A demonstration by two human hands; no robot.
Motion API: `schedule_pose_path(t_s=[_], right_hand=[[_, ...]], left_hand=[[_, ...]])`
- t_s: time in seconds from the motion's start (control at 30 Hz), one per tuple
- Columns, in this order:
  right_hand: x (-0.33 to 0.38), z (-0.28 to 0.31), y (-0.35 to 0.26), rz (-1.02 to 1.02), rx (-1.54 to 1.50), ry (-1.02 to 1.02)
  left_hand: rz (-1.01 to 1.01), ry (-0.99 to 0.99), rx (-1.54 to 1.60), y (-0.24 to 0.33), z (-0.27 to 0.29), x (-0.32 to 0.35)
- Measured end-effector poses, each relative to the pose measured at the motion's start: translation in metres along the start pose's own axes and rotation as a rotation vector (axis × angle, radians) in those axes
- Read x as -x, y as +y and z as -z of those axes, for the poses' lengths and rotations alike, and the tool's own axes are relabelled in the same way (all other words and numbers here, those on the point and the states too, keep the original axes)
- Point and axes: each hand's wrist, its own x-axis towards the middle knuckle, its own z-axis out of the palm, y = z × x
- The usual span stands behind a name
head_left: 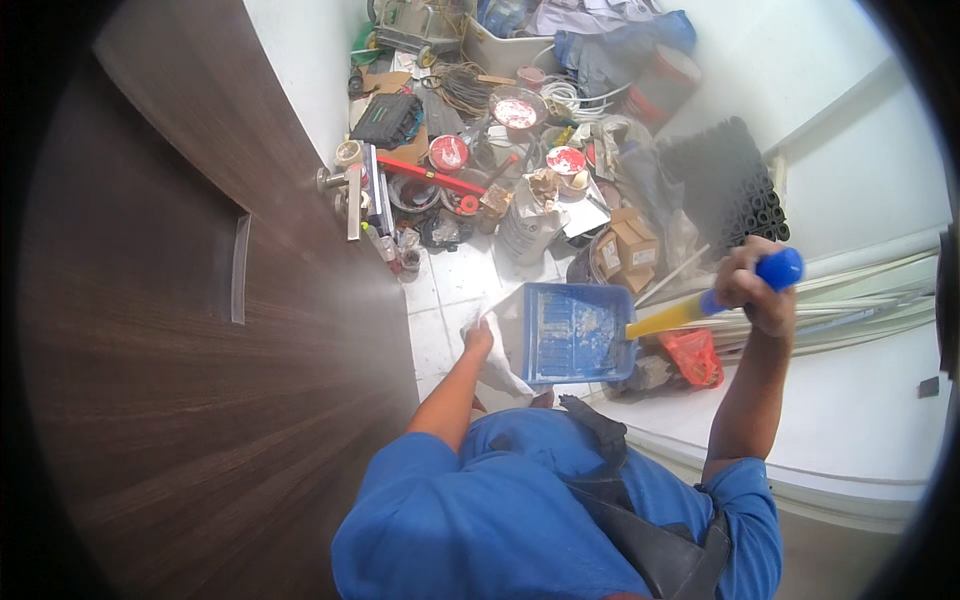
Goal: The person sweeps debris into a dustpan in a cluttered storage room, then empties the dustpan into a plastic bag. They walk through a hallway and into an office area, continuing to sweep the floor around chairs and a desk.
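My right hand [756, 288] grips the blue and yellow handle of a paint roller [735, 290], held out to the right at chest height; its yellow shaft slants down toward a blue paint tray [573, 333]. The tray is streaked with whitish paint and held above the tiled floor. My left hand [481, 338] holds the tray's left side together with a white cloth or plastic sheet [497, 370] that hangs below it. The roller's head is hidden behind the tray's right edge.
A dark brown wooden door [200, 330] fills the left, with a metal handle [335, 180]. Several paint cans, cardboard boxes [628, 245], cables and a red tool clutter the floor ahead. White pipes [870, 300] and a red mesh bag [695, 355] lie right.
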Motion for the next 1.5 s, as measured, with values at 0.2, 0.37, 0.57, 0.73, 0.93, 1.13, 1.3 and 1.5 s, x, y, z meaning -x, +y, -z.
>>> schedule_pose_path(t_s=[0.2, 0.37, 0.57, 0.73, 0.93, 1.13, 1.3, 1.5], right_hand=[[0.045, 0.059, -0.005, 0.176, -0.132, 0.266], [0.069, 0.062, 0.071, -0.186, 0.368, 0.771], [0.065, 0.012, 0.211, -0.457, 0.565, 0.819], [0.062, -0.016, 0.312, -0.539, 0.504, 0.694], [0.045, -0.021, 0.432, -0.687, 0.611, 0.713], [0.031, -0.020, 0.558, -1.136, 0.474, 0.817], [0.014, -0.024, 0.596, -1.219, 0.109, 0.862], [-0.004, -0.010, 0.597, -1.288, -0.024, 0.854]], left_hand=[[0.135, 0.109, 0.087, -0.002, 0.091, 0.028], [0.412, 0.123, 0.208, 0.004, 0.128, 0.052], [0.389, 0.184, 0.090, 0.015, 0.152, 0.060], [0.209, 0.183, 0.081, -0.032, 0.153, 0.015], [0.263, 0.181, 0.262, -0.037, 0.167, 0.026], [0.437, 0.157, 0.588, 0.009, 0.189, 0.036], [0.525, 0.198, 0.676, 0.052, 0.199, 0.031], [0.462, 0.276, 0.880, 0.079, 0.201, -0.002]])
